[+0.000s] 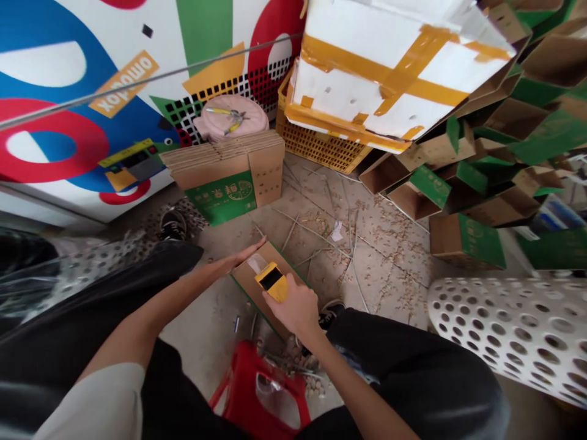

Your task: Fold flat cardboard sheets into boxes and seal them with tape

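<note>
Nearest, a red plastic stool [261, 397] stands between the person's black-trousered knees [413, 366]. The left hand [229, 260] reaches in from the near left, forearm angled up and to the right. Its fingers [250, 252] are straight, close together and open, holding nothing, and lie along the left edge of a flat cardboard box [250, 287]. The box lies on the floor just past the knees. The right arm comes in from the near right, its hand [293, 308] curled over a yellow tape dispenser [274, 281] and gripping it against the box top, beside a strip of clear tape [257, 264].

Farther on, the concrete floor [371, 269] is strewn with husks and thin stalks. A stack of flattened cartons [224, 177] leans far left, before a pink bag [233, 119]. Beyond it, a yellow crate [316, 143] carries a taped white box [380, 73]. Green-printed cartons [458, 171] pile up on the right, behind a perforated white sheet [513, 330].
</note>
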A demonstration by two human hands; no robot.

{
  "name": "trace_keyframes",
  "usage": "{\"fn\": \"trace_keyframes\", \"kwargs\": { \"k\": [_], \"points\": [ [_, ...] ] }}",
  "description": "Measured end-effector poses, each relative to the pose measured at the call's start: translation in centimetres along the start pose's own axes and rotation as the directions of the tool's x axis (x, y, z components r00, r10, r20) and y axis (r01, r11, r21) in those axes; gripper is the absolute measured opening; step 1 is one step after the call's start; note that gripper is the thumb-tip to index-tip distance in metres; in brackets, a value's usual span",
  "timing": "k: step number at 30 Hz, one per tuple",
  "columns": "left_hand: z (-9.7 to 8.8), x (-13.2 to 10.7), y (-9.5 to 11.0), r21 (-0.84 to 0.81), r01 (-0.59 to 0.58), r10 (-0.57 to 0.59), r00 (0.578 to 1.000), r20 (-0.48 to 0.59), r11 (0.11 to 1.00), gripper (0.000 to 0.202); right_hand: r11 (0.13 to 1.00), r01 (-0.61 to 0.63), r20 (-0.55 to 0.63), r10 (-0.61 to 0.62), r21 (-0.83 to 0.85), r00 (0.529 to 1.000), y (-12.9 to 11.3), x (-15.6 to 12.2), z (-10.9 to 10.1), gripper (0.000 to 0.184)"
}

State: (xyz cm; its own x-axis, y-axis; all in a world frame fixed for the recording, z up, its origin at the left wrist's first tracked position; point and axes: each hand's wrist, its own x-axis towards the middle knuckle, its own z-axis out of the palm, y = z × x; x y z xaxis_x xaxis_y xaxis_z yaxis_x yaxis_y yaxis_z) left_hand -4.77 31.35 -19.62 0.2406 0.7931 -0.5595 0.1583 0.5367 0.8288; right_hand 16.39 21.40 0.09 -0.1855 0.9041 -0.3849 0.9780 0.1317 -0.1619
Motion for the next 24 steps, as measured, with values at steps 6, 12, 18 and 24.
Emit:
{"fn": "trace_keyframes", "kwargs": {
  "k": [6,12,18,24],
  "points": [
    [0.8,0.0,2.1,0.385,-0.191,0.292,0.93,-0.222,0.903,0.072,1.0,0.002,-0.008,-0.002,0.012,1.0,0.0,-0.2,0.2,0.059],
    [3.3,-2.5,4.1,0.864,-0.126,0.645,0.719,-0.259,0.487,0.056,0.999,0.002,0.011,-0.003,0.037,1.0,-1.3,0.0,-0.5,0.058],
    [3.1,-3.8,5.9,0.951,-0.066,0.648,0.746,-0.153,0.301,0.047,1.0,0.013,0.07,-0.013,0.007,0.997,-0.9,-1.8,-2.3,0.049],
    [4.4,-3.6,5.5,0.93,-0.228,0.67,0.742,-0.026,0.289,0.05,0.998,0.058,-0.012,-0.058,-0.003,0.998,1.1,-1.8,0.3,0.051]
  ]
}}
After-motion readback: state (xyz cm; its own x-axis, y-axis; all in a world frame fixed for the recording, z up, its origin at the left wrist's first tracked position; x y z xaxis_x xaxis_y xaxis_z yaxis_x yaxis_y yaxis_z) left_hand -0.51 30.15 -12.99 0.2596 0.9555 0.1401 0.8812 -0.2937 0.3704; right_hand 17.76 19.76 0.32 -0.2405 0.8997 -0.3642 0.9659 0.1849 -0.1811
